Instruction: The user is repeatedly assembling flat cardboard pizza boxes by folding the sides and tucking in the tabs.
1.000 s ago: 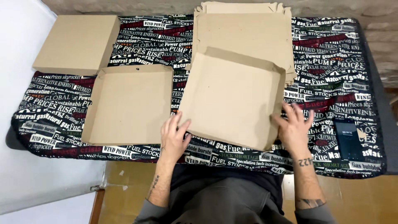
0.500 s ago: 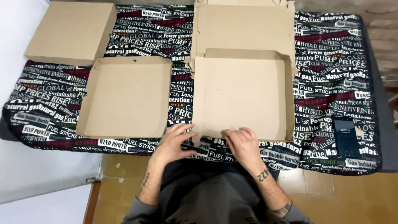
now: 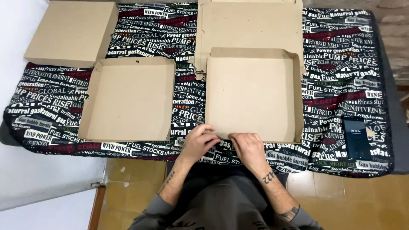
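A brown cardboard box tray [image 3: 255, 96] with raised side walls lies in front of me on a table covered with a black printed cloth [image 3: 187, 91]. My left hand [image 3: 198, 142] and my right hand [image 3: 247, 147] rest side by side at the tray's near edge, fingers curled on the near flap, which lies low against the cloth. Behind the tray sits a stack of flat unfolded cardboard blanks [image 3: 251, 25]. A second folded open tray [image 3: 128, 100] sits to the left, apart from both hands.
A closed flat cardboard box [image 3: 70, 32] lies at the far left corner. A dark phone [image 3: 357, 138] rests on the cloth at the right near edge. A white wall runs along the left; tiled floor shows below the table's near edge.
The cardboard went from tilted up in both hands at its outer corners to lying flat. Both hands then came together at the middle of its near edge, where they now press the flap.
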